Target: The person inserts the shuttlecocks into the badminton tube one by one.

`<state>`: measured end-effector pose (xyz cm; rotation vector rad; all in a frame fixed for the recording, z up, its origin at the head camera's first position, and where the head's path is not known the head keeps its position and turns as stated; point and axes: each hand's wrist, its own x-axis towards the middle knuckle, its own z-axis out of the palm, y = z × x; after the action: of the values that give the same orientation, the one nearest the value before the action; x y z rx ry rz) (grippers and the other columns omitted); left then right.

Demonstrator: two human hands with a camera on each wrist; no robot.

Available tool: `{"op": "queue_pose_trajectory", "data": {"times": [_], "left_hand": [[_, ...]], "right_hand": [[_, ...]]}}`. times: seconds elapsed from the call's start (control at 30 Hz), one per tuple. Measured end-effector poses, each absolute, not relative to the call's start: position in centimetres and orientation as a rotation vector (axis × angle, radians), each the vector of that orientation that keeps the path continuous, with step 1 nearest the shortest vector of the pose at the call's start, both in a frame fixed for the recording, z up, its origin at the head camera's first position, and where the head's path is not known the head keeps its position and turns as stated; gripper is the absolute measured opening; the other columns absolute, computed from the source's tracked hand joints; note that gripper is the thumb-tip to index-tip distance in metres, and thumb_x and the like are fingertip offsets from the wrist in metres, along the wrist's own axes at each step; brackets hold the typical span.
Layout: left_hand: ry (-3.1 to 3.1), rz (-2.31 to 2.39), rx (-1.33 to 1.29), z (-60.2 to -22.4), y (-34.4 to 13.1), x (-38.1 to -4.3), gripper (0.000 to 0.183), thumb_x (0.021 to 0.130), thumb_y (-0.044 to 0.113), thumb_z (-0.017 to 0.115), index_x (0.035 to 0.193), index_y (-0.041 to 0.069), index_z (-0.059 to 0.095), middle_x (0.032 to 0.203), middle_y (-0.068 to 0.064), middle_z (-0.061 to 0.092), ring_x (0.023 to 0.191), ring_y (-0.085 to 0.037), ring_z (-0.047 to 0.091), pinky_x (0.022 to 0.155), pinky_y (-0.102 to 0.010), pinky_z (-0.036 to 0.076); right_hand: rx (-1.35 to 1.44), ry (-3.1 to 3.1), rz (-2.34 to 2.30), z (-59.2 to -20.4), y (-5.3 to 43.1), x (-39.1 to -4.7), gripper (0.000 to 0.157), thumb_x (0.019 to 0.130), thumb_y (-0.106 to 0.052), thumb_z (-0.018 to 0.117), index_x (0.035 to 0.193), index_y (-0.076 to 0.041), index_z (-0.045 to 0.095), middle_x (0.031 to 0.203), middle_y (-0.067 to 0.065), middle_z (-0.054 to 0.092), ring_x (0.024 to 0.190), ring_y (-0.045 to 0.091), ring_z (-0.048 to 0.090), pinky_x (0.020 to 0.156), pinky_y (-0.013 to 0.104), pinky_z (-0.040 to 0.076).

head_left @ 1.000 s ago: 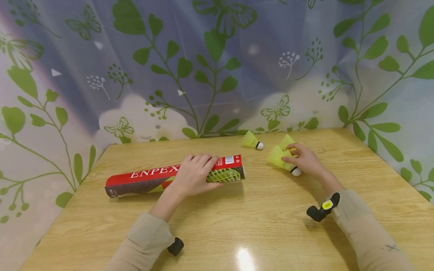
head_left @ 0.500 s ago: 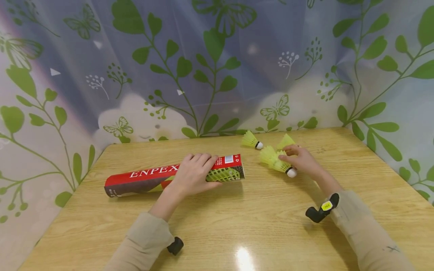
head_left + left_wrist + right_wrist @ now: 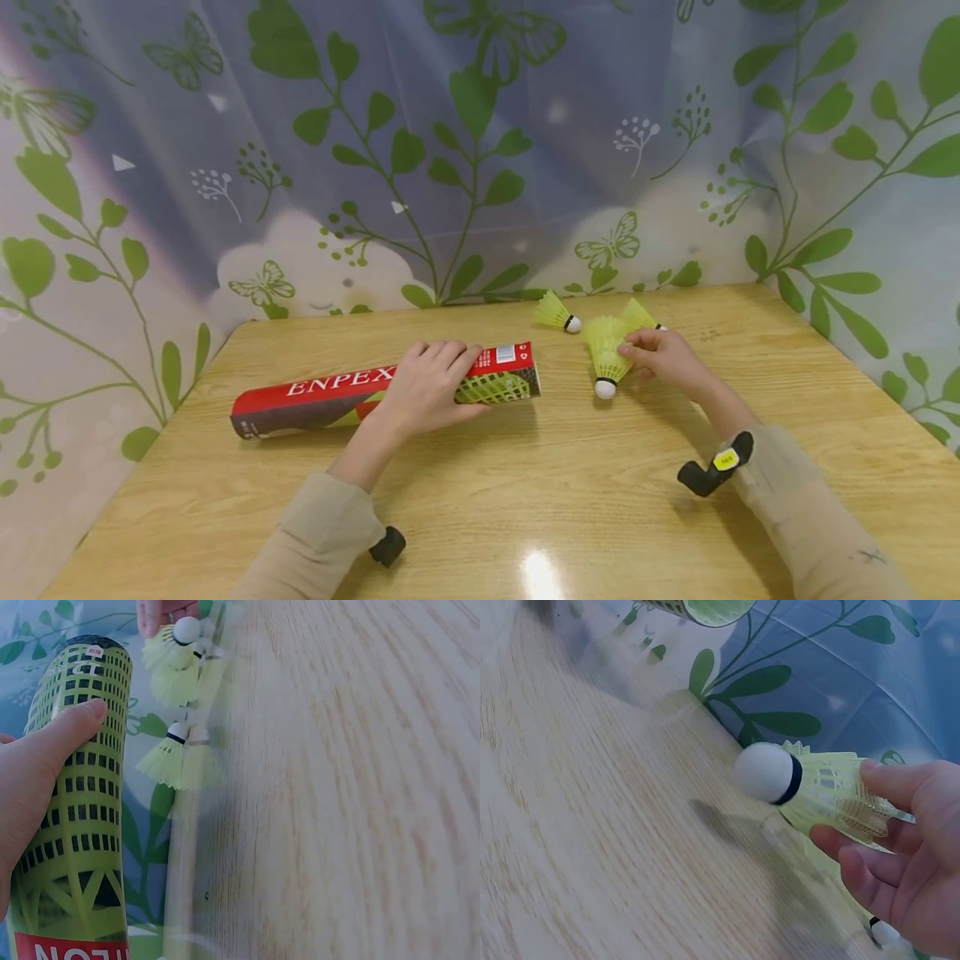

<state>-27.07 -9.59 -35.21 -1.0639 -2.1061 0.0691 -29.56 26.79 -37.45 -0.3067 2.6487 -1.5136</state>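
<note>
My left hand (image 3: 431, 387) grips a red and grey shuttlecock tube (image 3: 330, 396) marked ENPEX, lying sideways on the table. Its thumb (image 3: 75, 727) lies along the yellow-green grid print in the left wrist view. The tube's open end (image 3: 720, 609) shows at the top of the right wrist view. Between thumb and fingers, my right hand (image 3: 667, 362) pinches a yellow shuttlecock (image 3: 606, 354) by its skirt. Its white cork (image 3: 765, 772) with a black band points toward me in the head view. Another shuttlecock (image 3: 637, 313) lies just behind it, partly hidden by the hand.
A further yellow shuttlecock (image 3: 555, 312) lies near the back edge of the wooden table (image 3: 480, 500), cork to the right. A leaf-patterned curtain (image 3: 480, 167) hangs close behind the table. Black cameras (image 3: 716, 467) sit on the wrists.
The right hand has turned the held shuttlecock, so its cork swings from the right to point toward me, left of the fingers. The left hand and tube have stayed in place.
</note>
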Motion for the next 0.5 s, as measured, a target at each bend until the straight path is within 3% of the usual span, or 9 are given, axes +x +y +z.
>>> {"op": "queue_pose_trajectory", "data": {"times": [0.3,0.5], "left_hand": [[-2.108,0.088,-1.06,-35.3,-9.7,-27.1,0.076,0.067,0.065,0.068,0.117,0.008,0.061,0.102,-0.006,0.061,0.09,-0.023,0.06,0.074,-0.04,0.045],[-2.09,0.091,-1.064,-35.3,-9.6,-27.2,0.077,0.066,0.065,0.068,0.116,0.008,0.061,0.101,-0.006,0.061,0.089,-0.023,0.06,0.072,-0.039,0.045]], "right_hand": [[-0.372,2.523,-1.621,-36.9,26.4,-29.2,0.036,0.096,-0.02,0.051,0.111,0.013,0.054,0.081,0.005,0.061,0.069,0.014,0.062,0.058,0.027,0.048],[-0.38,2.519,-1.614,-36.7,25.6,-29.2,0.034,0.095,-0.024,0.053,0.107,0.007,0.057,0.061,0.001,0.045,0.05,0.01,0.039,0.049,0.024,0.033]]}}
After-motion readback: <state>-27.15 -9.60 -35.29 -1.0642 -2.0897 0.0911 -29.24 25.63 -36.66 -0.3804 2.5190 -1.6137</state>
